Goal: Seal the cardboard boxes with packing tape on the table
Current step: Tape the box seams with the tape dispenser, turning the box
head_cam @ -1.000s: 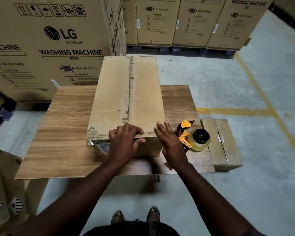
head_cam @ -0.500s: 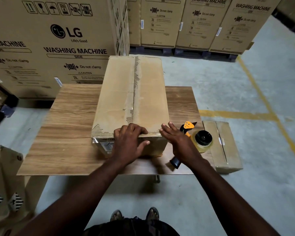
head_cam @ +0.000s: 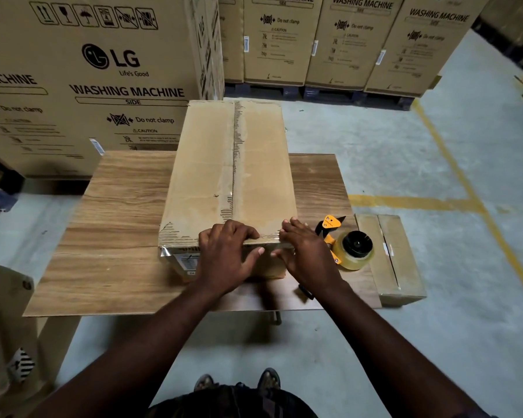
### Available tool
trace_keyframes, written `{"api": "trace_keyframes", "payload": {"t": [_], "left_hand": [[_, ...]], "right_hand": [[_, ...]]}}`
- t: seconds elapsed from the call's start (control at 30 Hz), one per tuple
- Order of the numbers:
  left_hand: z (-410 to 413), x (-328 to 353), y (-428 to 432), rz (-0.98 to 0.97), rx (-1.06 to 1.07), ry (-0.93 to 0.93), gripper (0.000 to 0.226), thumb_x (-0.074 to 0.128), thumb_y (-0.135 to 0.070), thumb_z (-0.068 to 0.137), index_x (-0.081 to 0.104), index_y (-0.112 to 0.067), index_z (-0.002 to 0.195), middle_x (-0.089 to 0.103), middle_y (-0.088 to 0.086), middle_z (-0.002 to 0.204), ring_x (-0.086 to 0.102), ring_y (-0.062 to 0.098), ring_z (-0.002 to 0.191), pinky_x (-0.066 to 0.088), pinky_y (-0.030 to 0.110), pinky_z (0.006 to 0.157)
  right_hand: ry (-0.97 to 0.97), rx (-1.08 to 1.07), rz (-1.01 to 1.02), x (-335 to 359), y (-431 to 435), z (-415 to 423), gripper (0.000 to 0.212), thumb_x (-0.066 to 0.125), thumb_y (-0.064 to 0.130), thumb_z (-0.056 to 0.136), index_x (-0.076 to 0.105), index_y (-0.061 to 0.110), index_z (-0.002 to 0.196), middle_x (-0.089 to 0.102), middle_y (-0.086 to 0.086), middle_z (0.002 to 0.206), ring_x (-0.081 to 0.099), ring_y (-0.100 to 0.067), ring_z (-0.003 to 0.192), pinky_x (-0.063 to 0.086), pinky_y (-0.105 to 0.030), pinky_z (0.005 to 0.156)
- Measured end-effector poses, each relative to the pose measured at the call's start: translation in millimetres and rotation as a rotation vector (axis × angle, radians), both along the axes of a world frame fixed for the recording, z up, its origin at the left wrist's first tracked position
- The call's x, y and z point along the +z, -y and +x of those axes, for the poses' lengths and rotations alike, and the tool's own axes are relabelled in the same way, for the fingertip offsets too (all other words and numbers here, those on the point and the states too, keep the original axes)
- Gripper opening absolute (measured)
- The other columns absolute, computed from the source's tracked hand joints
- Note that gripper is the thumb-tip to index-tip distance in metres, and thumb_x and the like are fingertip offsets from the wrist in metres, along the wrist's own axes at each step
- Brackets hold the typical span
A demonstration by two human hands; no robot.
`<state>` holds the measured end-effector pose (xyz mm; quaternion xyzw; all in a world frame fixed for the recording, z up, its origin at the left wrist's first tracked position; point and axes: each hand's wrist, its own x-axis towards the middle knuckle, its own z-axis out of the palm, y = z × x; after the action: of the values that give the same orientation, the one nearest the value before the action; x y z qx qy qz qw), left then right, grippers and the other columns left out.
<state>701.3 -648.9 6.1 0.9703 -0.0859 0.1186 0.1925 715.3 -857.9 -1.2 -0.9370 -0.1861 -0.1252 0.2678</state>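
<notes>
While our forearms reach forward over the near edge of the worktop (head_cam: 118, 236), our shoes (head_cam: 266, 380) show on the concrete below. Our left hand (head_cam: 227, 257) grips the near top edge of the cardboard box (head_cam: 206, 164), fingers curled onto the lid and thumb laid against the front face. Just to its right, and not touching it, our right hand (head_cam: 310, 259) lies flatter. Its fingers are nearly straight and press on the same edge at the box's near right corner.

The box stands mid-worktop with its long side running away from our hands. A strip of clear tape (head_cam: 239, 164) runs down its centre seam.

A broad stretch of wood grain lies left of our left hand, and a narrower band lies to the right. On that band, just beside our right hand, sits the orange tape dispenser (head_cam: 349, 248) near the worktop's right edge. Our wrist partly hides its handle. Past that edge is a smaller taped box (head_cam: 390, 254).

Beyond our hands to the left rise washing machine cartons (head_cam: 103, 70), close behind the worktop. Ahead and to the right lies open floor (head_cam: 375, 140), crossed by a yellow line (head_cam: 405, 202).
</notes>
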Motion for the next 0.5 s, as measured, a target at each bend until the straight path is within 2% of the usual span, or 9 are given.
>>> {"api": "trace_keyframes", "payload": {"t": [0.1, 0.2, 0.23, 0.3, 0.33, 0.37, 0.43, 0.5], "left_hand": [[0.3, 0.6, 1.8, -0.009, 0.028, -0.001, 0.032, 0.053, -0.062, 0.087, 0.059, -0.039, 0.108, 0.056, -0.013, 0.108, 0.053, 0.016, 0.100, 0.033, 0.039, 0.085], [0.7, 1.5, 2.3, 0.018, 0.027, -0.009, 0.029, 0.062, -0.057, 0.086, 0.059, -0.039, 0.109, 0.057, -0.012, 0.109, 0.054, 0.017, 0.100, 0.034, 0.039, 0.085], [0.1, 1.8, 2.0, 0.024, 0.017, -0.014, 0.030, 0.067, -0.052, 0.084, 0.059, -0.039, 0.109, 0.057, -0.012, 0.110, 0.054, 0.018, 0.101, 0.034, 0.039, 0.086], [-1.4, 2.4, -0.2, 0.027, -0.009, -0.051, 0.040, 0.078, -0.040, 0.077, 0.057, -0.040, 0.112, 0.055, -0.012, 0.113, 0.053, 0.018, 0.103, 0.031, 0.039, 0.087], [-2.1, 2.8, -1.5, 0.029, -0.022, -0.071, 0.046, 0.081, -0.034, 0.074, 0.057, -0.040, 0.113, 0.055, -0.012, 0.115, 0.053, 0.018, 0.105, 0.030, 0.037, 0.088], [-1.8, 3.7, -3.0, 0.025, -0.036, -0.083, 0.050, 0.082, -0.032, 0.072, 0.056, -0.040, 0.114, 0.054, -0.012, 0.116, 0.052, 0.017, 0.106, 0.028, 0.036, 0.089], [-0.1, 8.0, -7.6, -0.021, -0.073, -0.084, 0.045, 0.081, -0.037, 0.075, 0.058, -0.040, 0.114, 0.056, -0.013, 0.116, 0.051, 0.016, 0.108, 0.026, 0.034, 0.089], [1.8, 14.7, -14.0, -0.089, -0.088, -0.054, 0.027, 0.073, -0.043, 0.083, 0.064, -0.038, 0.108, 0.059, -0.013, 0.111, 0.052, 0.016, 0.105, 0.028, 0.034, 0.085]], "right_hand": [[0.070, -0.042, 0.045, -3.7, -6.0, -1.8, 0.024, 0.082, 0.017, 0.080, 0.075, 0.004, 0.099, 0.072, -0.016, 0.118, 0.065, -0.036, 0.118, 0.045, -0.053, 0.107], [0.105, -0.045, 0.068, -14.2, -3.5, -3.3, 0.024, 0.075, 0.015, 0.087, 0.073, 0.002, 0.107, 0.070, -0.016, 0.123, 0.062, -0.035, 0.123, 0.042, -0.054, 0.110], [0.108, -0.037, 0.051, -17.7, -2.4, -5.2, 0.026, 0.075, 0.008, 0.085, 0.072, 0.001, 0.111, 0.068, -0.017, 0.127, 0.059, -0.036, 0.126, 0.040, -0.056, 0.112], [0.088, -0.029, -0.007, -20.3, -4.3, -11.7, 0.046, 0.073, -0.013, 0.075, 0.066, -0.001, 0.120, 0.062, -0.020, 0.134, 0.053, -0.037, 0.133, 0.035, -0.056, 0.115], [0.074, -0.041, -0.029, -19.3, -6.2, -15.0, 0.054, 0.072, -0.017, 0.071, 0.064, -0.002, 0.123, 0.060, -0.020, 0.136, 0.050, -0.038, 0.135, 0.033, -0.056, 0.116], [0.070, -0.057, -0.044, -16.0, -8.9, -16.5, 0.054, 0.073, -0.014, 0.071, 0.063, -0.001, 0.123, 0.059, -0.021, 0.135, 0.050, -0.039, 0.134, 0.032, -0.056, 0.116], [0.104, -0.069, -0.026, -6.1, -16.3, -17.8, 0.037, 0.077, 0.003, 0.078, 0.067, 0.004, 0.113, 0.062, -0.018, 0.122, 0.056, -0.038, 0.119, 0.038, -0.052, 0.111], [0.161, -0.039, 0.026, 3.1, -26.3, -15.7, 0.019, 0.076, 0.014, 0.086, 0.071, 0.006, 0.103, 0.063, -0.013, 0.104, 0.057, -0.032, 0.098, 0.046, -0.043, 0.091]]}}
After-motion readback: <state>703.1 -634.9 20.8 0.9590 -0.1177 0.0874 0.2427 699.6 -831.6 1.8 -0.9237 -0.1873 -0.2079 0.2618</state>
